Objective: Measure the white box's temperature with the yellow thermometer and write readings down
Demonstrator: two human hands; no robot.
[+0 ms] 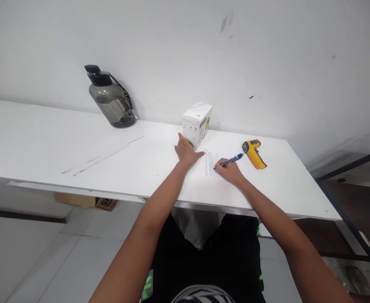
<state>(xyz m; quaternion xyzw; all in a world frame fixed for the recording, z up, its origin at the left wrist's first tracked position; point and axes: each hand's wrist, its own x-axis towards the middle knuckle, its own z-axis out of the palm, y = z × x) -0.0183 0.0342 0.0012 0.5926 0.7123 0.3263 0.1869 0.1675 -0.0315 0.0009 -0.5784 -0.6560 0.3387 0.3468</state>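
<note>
A blue pen (232, 160) is gripped in my right hand (228, 170), its tip down at the right side of a patch of small handwriting (209, 163). Whether that writing is on a sheet or on the white surface itself is hard to make out. My left hand (187, 152) lies with fingers spread at the foot of a white box (196, 122), the thumb reaching toward the top of the writing. The box stands upright. To the right of the pen lies a yellow and black infrared thermometer (254, 154).
The long white table (134, 168) runs along a wall (267, 63). A grey see-through water bottle (112, 103) with a black cap stands against the wall at the left. Below the table edge is a cardboard box (84, 201). A dark-framed rack (358, 202) is at the right.
</note>
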